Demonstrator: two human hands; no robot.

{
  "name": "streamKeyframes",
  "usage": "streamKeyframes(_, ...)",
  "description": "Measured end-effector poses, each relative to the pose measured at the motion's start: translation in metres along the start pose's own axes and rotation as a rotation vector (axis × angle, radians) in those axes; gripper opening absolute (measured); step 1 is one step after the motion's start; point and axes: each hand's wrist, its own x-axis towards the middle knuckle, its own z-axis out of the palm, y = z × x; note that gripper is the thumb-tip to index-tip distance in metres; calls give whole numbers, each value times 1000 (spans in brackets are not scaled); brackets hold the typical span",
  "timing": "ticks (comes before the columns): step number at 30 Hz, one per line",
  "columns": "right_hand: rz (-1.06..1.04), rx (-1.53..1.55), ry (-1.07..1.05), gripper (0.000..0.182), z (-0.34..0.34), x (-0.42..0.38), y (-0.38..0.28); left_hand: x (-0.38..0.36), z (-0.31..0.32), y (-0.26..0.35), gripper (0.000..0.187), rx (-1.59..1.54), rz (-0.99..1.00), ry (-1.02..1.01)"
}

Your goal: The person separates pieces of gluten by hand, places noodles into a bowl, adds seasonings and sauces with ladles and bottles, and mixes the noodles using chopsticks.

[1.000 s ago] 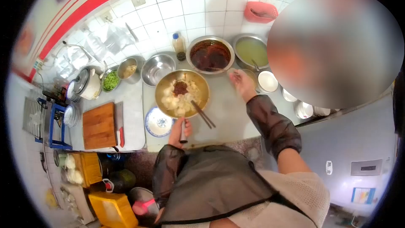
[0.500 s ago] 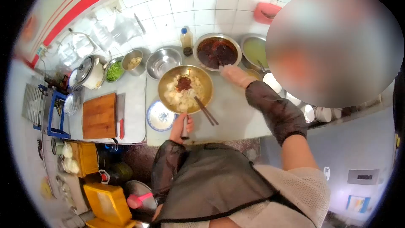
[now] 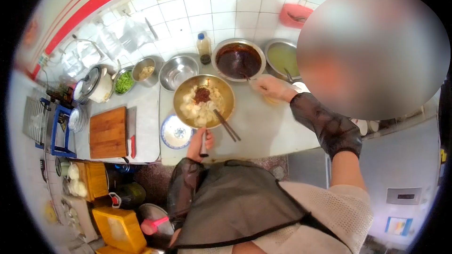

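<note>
My left hand [image 3: 201, 145] is closed round the handle of a metal pan [image 3: 228, 86]. Pale chunks of food lie in the pan, with a dollop of dark red chili sauce [image 3: 202, 95] on them. A pair of chopsticks [image 3: 228, 127] leans over its near rim. My right hand [image 3: 273, 88], in a clear plastic glove, is closed beside the near right rim of a steel basin [image 3: 262, 59] of dark red sauce. It grips what looks like a spoon [image 3: 245, 76], whose head is hidden in the sauce.
A blue-patterned plate [image 3: 165, 134] sits left of the pan. Behind are a steel bowl [image 3: 179, 73], a blue-capped bottle [image 3: 204, 49] and a basin of greenish liquid [image 3: 285, 59]. A cutting board [image 3: 108, 131] and red-handled knife [image 3: 133, 146] lie left.
My right hand has shifted right and slightly nearer, away from over the basin's rim. The sauce surface looks smoother. My left hand stays on the pan handle; the view has shifted slightly.
</note>
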Motion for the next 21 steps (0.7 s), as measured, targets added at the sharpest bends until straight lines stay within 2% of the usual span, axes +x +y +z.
streamKeyframes(3, 65, 19, -35, 21, -10, -8, -11, 1, 0, 0, 21, 12, 2, 6)
streamKeyframes(7, 27, 10, 18, 22, 9, -18, 9, 4, -2, -1, 22, 5, -4, 13)
streamKeyframes(10, 85, 30, 96, 22, 18, -27, 7, 6, -3, -1, 22, 2, -19, 17)
streamKeyframes(15, 95, 150, 416, 25, 32, -39, -5, 5, 2, -1, 21, -2, -20, 13)
streamKeyframes(21, 172, 282, 547, 21, 55, -45, -12, 5, 2, -1, 21, -2, -23, 19)
